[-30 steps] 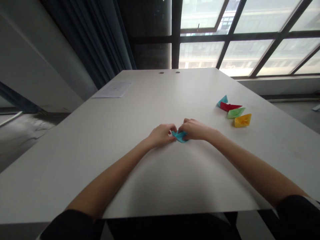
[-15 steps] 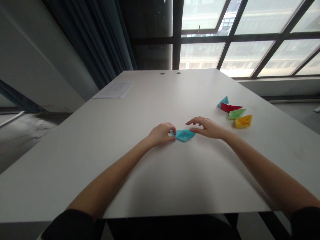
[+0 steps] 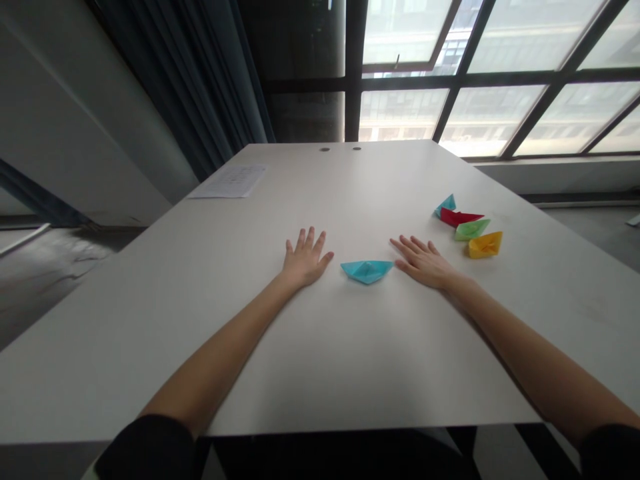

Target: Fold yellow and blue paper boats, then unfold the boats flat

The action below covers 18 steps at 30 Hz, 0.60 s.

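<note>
A light blue folded paper boat (image 3: 367, 271) rests on the white table (image 3: 330, 360) between my two hands. My left hand (image 3: 305, 262) lies flat to its left, fingers spread, a small gap away from the boat. To the right, my right hand (image 3: 421, 261) is also flat with its fingers stretched out; its thumb is close to the boat's right tip. Neither hand holds anything.
Farther right is a cluster of paper boats: a blue one (image 3: 445, 205), a red one (image 3: 460, 217), a green one (image 3: 473, 230) and a yellow one (image 3: 485, 245). A printed sheet (image 3: 230, 181) lies at the far left. Windows (image 3: 405, 113) and a dark curtain (image 3: 200, 80) stand beyond.
My left hand has let go of the blue boat and moved left, opening flat. My right hand has drawn off the boat to the right and flattened onto the table.
</note>
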{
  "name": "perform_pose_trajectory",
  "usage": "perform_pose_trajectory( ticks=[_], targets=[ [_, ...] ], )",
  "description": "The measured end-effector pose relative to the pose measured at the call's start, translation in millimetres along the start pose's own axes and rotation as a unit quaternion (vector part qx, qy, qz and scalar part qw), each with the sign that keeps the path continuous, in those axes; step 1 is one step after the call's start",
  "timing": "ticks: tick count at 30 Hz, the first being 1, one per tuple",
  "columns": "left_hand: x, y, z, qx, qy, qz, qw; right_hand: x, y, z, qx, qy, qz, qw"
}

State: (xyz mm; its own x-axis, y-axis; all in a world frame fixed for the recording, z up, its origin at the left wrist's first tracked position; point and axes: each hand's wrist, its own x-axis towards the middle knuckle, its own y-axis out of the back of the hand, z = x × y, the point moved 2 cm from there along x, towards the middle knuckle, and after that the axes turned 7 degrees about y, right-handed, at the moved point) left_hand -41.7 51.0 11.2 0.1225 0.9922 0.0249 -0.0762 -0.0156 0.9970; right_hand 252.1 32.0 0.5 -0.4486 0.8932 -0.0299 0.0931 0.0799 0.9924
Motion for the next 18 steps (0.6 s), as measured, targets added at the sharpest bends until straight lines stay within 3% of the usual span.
perform_pose_trajectory(
  ticks=[3, 9, 14, 16, 18],
  targets=[
    [-1, -7, -5, 0.029, 0.000, -0.047, 0.998, -1, 0, -4, -0.017, -0.005, -0.018, 1.000],
    [-4, -2, -5, 0.032, 0.003, -0.043, 0.999, -3, 2, -5, -0.010, -0.005, -0.005, 1.000],
    [-4, -4, -5, 0.025, -0.001, -0.027, 0.999, -2, 17, -14, 0.058, 0.032, 0.089, 0.994],
    [-3, -6, -6, 0.026, -0.004, -0.021, 0.999, -1, 32, -29, 0.089, 0.071, 0.149, 0.982],
    [-3, -6, -6, 0.029, -0.004, -0.020, 0.999, 2, 46, -49, 0.102, 0.129, 0.159, 0.973]
  ],
)
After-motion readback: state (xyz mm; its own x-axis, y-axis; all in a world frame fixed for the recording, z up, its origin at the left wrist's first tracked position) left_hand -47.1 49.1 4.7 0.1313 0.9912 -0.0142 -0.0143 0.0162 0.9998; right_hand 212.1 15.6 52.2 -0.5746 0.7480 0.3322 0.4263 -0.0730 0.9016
